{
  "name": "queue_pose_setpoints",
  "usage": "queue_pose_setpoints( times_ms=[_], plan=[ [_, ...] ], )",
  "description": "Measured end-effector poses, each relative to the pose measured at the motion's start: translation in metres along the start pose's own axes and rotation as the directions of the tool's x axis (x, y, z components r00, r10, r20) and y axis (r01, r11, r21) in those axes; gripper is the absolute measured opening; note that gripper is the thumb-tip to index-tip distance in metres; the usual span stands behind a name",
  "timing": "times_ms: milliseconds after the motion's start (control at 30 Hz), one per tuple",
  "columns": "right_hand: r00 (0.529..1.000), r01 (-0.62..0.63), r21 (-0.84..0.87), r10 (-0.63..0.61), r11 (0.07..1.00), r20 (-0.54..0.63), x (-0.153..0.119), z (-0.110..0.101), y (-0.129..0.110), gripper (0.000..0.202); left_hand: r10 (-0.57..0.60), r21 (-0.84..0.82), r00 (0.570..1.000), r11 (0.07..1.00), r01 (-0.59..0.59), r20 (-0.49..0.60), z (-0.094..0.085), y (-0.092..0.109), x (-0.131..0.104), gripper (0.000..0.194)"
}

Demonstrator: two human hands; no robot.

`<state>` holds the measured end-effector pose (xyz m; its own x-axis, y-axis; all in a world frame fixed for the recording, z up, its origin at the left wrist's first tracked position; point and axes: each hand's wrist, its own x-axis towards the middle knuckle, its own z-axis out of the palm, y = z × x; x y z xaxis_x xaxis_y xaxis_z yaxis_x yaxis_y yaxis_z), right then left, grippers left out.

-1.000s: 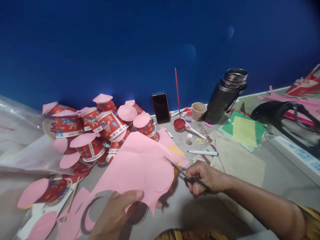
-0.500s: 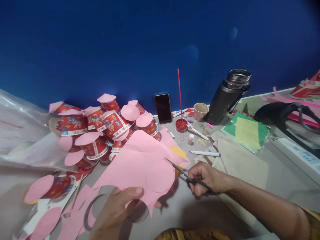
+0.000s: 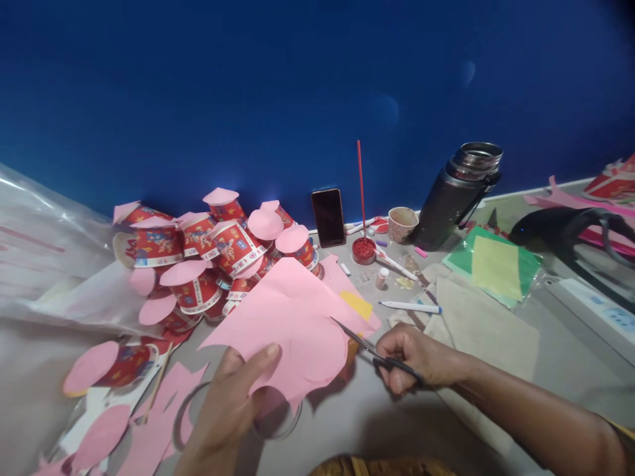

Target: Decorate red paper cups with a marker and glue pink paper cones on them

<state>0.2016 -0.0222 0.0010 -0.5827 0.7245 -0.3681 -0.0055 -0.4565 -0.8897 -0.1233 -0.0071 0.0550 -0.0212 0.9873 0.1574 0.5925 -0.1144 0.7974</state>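
While the left hand (image 3: 225, 410) pinches the lower edge of the pink sheet (image 3: 288, 317) at lower centre of the frame, thumb on top, the right hand (image 3: 411, 357) just right of it is closed around the scissors (image 3: 370, 347). Their long axis runs from the handles at that hand up and left to the sheet's right edge, where the blades stand a little apart and meet the rounded outline. The sheet thus lies left of the scissors, held above the table (image 3: 357, 416) and a clear ring (image 3: 186, 416). Red cups (image 3: 198, 258) pile at left of centre
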Motion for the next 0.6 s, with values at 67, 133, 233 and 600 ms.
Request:
queue_pose_setpoints(
  times_ms=[67,133,233,600],
  plan=[
    [1.000,-0.015,0.004,0.015,1.000,0.012,0.000,0.001,0.000,0.056,-0.083,-0.021,0.996,0.996,0.082,-0.012,0.002,-0.001,0.000,0.014],
    [0.999,-0.027,0.004,0.027,1.000,0.021,0.000,0.002,0.000,0.058,-0.124,-0.022,0.992,0.992,0.124,0.001,0.002,-0.003,-0.001,0.014],
    [0.999,-0.025,0.010,0.025,1.000,0.032,0.000,0.002,0.000,0.060,-0.152,-0.071,0.988,0.986,0.154,0.024,0.001,-0.002,-0.003,0.015],
    [0.999,-0.016,0.004,0.016,1.000,0.040,-0.002,-0.001,0.001,0.059,-0.260,-0.144,0.962,0.952,0.270,0.083,0.005,0.016,-0.002,0.028]
  ],
)
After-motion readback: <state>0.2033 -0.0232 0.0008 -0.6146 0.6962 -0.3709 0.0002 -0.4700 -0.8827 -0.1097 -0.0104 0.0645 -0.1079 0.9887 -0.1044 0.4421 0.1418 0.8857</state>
